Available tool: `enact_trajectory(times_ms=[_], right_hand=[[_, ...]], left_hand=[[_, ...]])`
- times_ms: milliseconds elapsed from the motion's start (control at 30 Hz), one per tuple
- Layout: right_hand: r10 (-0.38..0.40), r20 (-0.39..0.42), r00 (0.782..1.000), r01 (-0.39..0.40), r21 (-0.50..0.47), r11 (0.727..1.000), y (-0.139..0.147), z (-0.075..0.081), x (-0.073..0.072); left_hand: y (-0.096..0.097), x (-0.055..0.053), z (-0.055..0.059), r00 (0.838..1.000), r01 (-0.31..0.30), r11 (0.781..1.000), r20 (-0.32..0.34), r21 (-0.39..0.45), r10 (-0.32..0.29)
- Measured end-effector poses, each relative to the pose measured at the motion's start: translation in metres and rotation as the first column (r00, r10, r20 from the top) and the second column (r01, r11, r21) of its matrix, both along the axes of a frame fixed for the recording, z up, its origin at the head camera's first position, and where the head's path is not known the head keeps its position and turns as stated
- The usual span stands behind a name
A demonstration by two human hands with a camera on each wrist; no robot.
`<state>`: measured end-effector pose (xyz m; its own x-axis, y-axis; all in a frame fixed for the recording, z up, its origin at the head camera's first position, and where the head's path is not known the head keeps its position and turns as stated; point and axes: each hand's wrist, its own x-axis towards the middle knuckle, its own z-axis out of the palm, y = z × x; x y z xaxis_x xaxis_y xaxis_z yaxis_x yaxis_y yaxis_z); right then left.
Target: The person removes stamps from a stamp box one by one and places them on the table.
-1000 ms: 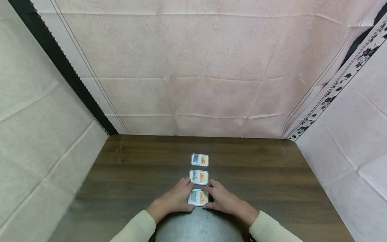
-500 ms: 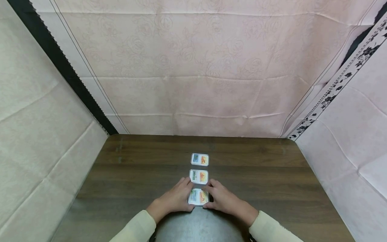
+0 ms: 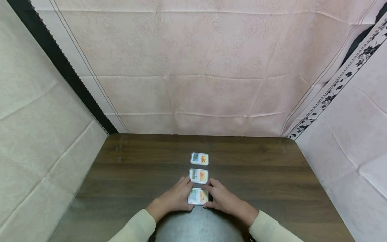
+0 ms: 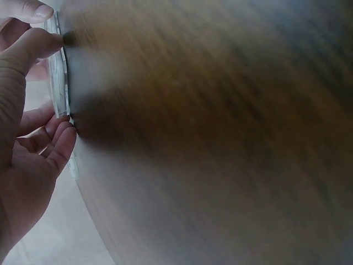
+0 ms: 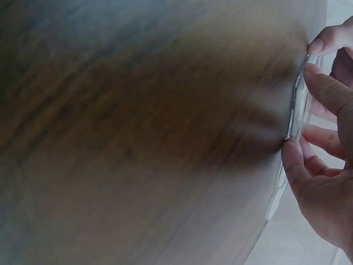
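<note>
Three flat clear plastic cases with picture cards line up in a column on the table in the head view. My left hand (image 3: 174, 197) holds the left side of the nearest case (image 3: 198, 196), thumb at its near corner and fingers toward the far one. On the right side, my right hand (image 3: 223, 199) grips the same case likewise. Its clear edge (image 4: 59, 83) shows between fingers and thumb in the left wrist view. The right wrist view also has the case edge (image 5: 298, 105), lying low at the wood. Just beyond the fingertips is the middle case (image 3: 198, 175).
The far case (image 3: 200, 158) lies behind the middle one. A dark brown wooden table (image 3: 133, 168) carries everything. Pale cloth (image 3: 193, 74) hangs beyond its back edge, with more cloth (image 3: 356, 141) at both sides. A grey rounded surface (image 3: 198, 225) sits between the forearms.
The head view has shifted very slightly, so the scene sits a little higher in it. Both hands keep their hold on the nearest case, which stays in place.
</note>
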<state>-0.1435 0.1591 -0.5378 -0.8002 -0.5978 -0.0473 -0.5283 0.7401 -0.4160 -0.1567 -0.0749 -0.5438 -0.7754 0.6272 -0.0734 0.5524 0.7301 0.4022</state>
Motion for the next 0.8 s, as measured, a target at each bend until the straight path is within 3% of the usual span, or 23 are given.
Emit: enact_trajectory(times_ms=[800], right_hand=[[0.003, -0.021, 1.000, -0.003, -0.002, 1.000, 0.0015, 0.0013, 0.0022]], left_hand=[[-0.0013, -0.0002, -0.0020, 1.000, 0.005, 1.000, -0.011, 0.004, -0.005]])
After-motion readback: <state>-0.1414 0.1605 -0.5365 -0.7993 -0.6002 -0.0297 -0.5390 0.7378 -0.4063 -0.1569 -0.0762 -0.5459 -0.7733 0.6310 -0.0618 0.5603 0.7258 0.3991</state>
